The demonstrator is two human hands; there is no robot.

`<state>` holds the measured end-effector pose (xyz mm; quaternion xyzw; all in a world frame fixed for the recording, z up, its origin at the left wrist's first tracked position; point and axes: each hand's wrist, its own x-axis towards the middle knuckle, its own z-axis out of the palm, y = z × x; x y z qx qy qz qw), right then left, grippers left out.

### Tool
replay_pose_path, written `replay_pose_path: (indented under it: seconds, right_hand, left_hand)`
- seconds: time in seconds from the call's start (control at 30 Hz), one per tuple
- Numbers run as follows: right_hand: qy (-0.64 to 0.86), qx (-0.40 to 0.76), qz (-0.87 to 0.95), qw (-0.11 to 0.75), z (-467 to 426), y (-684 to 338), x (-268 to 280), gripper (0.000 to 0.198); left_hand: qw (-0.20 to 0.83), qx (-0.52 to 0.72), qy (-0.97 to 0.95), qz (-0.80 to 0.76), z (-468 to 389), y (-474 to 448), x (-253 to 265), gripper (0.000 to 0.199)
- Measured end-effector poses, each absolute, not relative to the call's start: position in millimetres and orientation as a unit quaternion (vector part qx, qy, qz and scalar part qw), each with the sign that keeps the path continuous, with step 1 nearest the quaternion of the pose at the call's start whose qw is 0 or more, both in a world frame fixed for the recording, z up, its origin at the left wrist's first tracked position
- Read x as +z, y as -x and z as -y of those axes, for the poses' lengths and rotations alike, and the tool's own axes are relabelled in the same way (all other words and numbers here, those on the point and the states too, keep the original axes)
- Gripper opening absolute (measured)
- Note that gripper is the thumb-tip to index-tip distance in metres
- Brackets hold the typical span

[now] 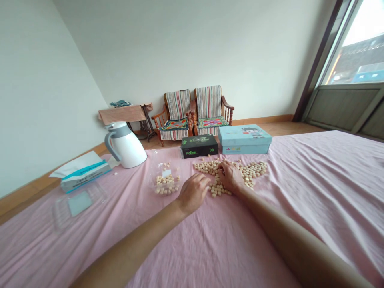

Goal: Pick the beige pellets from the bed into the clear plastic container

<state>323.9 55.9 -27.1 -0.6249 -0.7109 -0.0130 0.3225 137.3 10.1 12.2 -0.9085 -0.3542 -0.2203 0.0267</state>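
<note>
Small, round beige pieces, like nuts or little biscuits [253,171], lie spread in a loose pile on the pink cloth. My right hand [231,177] rests on the middle of this pile, fingers bent down among the pieces; what is under the fingertips is hidden. Just left of the pile's near edge, my left hand [193,193] is held with its fingers curled together, and I cannot see what they enclose. Beside it on the left stands a clear plastic tub [152,176] with several of the same pieces and a white label inside.
Behind the pile sit a black box [199,146] and a light blue box [245,139]. To the left are a white jug [129,146], a tissue pack [87,174] and a clear plastic lid [99,195]. Two wooden armchairs [208,104] stand beyond the cloth-covered surface [210,248].
</note>
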Motion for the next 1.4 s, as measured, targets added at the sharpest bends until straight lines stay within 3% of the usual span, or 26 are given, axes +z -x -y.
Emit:
replay_pose_path:
  seconds: [0.2, 0.37, 0.47, 0.57, 0.6, 0.83, 0.97, 1.07, 1.2, 1.3, 1.4]
  right_hand:
    - [0.623, -0.022, 0.711, 0.324, -57, -323, -28, 0.017]
    - [0.622, -0.019, 0.714, 0.321, -58, -324, -29, 0.016]
    - [0.625, -0.016, 0.713, 0.316, -58, -324, -29, 0.016]
    - [0.628, -0.012, 0.712, 0.316, -57, -324, -27, 0.016]
    - [0.629, -0.010, 0.711, 0.314, -57, -323, -26, 0.016]
    - [0.628, -0.005, 0.712, 0.314, -55, -323, -25, 0.017]
    - [0.638, -0.017, 0.697, 0.327, -57, -326, -21, 0.023]
    - [0.683, -0.048, 0.657, 0.314, -59, -338, -15, 0.033]
    - [0.753, -0.048, 0.602, 0.260, -64, -364, -13, 0.048]
    - [0.786, -0.003, 0.580, 0.212, -66, -380, -17, 0.054]
    - [0.779, 0.026, 0.600, 0.181, -67, -385, -22, 0.055]
  left_hand:
    - [0.042, -0.191, 0.922, 0.334, -4, -145, 9, 0.010]
    - [0.175, -0.254, 0.874, 0.376, 12, -117, 27, 0.018]
    - [0.234, -0.255, 0.822, 0.451, 11, -89, 34, 0.034]
    - [0.248, -0.213, 0.820, 0.471, 2, -65, 32, 0.018]
    - [0.242, -0.198, 0.829, 0.463, -1, -59, 30, 0.011]
    - [0.194, -0.208, 0.887, 0.363, -9, -48, 31, 0.013]
    - [0.197, -0.278, 0.887, 0.312, 17, -65, 32, 0.031]
    - [0.111, -0.263, 0.924, 0.256, 37, -91, 21, 0.026]
    - [-0.037, -0.255, 0.904, 0.342, 32, -126, -2, 0.035]
    - [-0.076, -0.266, 0.879, 0.389, 11, -141, -14, 0.038]
    - [-0.088, -0.251, 0.874, 0.407, -7, -148, -21, 0.029]
